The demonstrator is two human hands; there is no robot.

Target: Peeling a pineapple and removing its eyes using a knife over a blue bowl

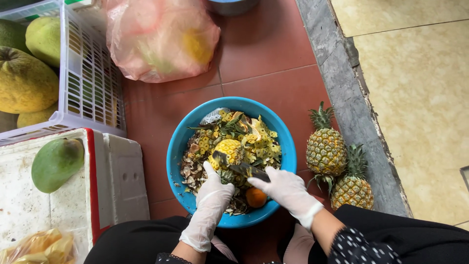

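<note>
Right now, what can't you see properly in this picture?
Head view only:
- Knife handle: hidden inside the right hand.
- Peeled pineapple: its lower part is covered by the left hand.
- Pink bag: contents blurred by cloudy plastic.
- Grey bowl: cut off by the top edge.

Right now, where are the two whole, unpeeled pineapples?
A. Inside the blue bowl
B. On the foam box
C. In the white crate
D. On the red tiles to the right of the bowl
D: the two whole pineapples stand on the red tiles beside the blue bowl, near the grey curb.
</note>
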